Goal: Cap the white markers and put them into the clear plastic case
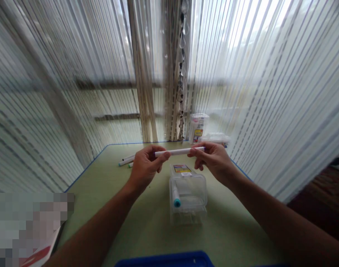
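A white marker pen (179, 151) with purple ends is held level above the table, one end in each hand. My left hand (147, 163) pinches its left end between thumb and fingers. At the other end, my right hand (212, 157) grips it the same way. Below the pen lies a clear plastic box (190, 191) with its lid open and a yellow label on it. Inside the box rests a white marker with a teal end (176, 202). Left of my left hand, several white markers (126, 160) lie on the table, partly hidden by that hand.
The pale green table (97, 193) has a blue edge. At its back right stands a clear labelled container (198, 128), beside a clear box lying flat (217, 138). A blue object (163, 259) is at the near edge. Striped sheer curtains (108, 74) hang behind.
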Available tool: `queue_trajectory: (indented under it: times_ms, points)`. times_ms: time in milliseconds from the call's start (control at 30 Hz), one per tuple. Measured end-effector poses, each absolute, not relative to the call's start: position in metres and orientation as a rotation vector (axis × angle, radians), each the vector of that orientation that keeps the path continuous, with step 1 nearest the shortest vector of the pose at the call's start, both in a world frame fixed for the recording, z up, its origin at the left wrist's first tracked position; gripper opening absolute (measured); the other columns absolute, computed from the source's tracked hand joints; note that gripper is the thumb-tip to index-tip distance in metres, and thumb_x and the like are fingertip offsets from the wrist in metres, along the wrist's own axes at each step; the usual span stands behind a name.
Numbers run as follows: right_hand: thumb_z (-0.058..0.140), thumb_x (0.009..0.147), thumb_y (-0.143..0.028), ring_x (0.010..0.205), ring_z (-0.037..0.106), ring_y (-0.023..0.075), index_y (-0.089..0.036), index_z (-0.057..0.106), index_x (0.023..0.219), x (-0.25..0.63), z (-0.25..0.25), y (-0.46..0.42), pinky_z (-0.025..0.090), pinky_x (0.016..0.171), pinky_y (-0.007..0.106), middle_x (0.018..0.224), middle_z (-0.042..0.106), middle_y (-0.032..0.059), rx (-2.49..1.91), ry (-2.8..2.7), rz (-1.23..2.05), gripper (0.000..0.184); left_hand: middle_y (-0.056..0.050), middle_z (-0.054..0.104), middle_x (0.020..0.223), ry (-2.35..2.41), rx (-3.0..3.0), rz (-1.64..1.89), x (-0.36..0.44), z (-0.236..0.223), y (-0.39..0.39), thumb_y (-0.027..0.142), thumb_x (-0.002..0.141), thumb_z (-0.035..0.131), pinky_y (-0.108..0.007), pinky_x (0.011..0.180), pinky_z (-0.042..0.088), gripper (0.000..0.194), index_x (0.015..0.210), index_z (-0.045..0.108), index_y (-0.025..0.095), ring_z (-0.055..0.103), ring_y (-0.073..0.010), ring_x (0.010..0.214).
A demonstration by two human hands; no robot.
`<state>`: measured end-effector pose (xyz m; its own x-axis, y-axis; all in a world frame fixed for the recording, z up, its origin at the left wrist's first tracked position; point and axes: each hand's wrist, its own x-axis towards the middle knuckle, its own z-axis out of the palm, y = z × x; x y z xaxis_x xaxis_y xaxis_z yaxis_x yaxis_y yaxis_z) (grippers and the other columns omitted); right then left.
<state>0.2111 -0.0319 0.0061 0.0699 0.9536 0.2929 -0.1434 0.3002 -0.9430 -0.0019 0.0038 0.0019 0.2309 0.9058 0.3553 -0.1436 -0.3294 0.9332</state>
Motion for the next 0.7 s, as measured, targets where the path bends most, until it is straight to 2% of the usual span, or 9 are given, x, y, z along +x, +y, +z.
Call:
queue_trajectory:
  times_ms: [300,700]
  points:
    - [0.084,0.070,-0.039,0.039,0.061,0.0098,-0.013,0.070,0.079,0.2117,0.0059,-0.0305,0.044,0.035,0.019,0.072,0.075,0.0059,-0.893,-1.162,1.050,0.030,-0.003,0.069,0.069,0.711,1.460,1.336,-0.0008,0.0034,0.0031,0.032,0.076,0.079,-0.019,0.038,0.035,0.027,0.090,0.071,0.011,0.047,-0.0048,0.041]
    - [0.080,0.074,-0.043,0.039,0.060,0.0103,-0.014,0.070,0.086,0.2113,0.0079,-0.0321,0.042,0.035,0.020,0.076,0.076,0.0070,-0.889,-1.118,1.073,0.033,-0.006,0.071,0.073,0.704,1.391,1.346,-0.0009,0.0044,0.0036,0.038,0.079,0.075,-0.020,0.040,0.037,0.033,0.096,0.073,0.009,0.047,-0.0053,0.042]
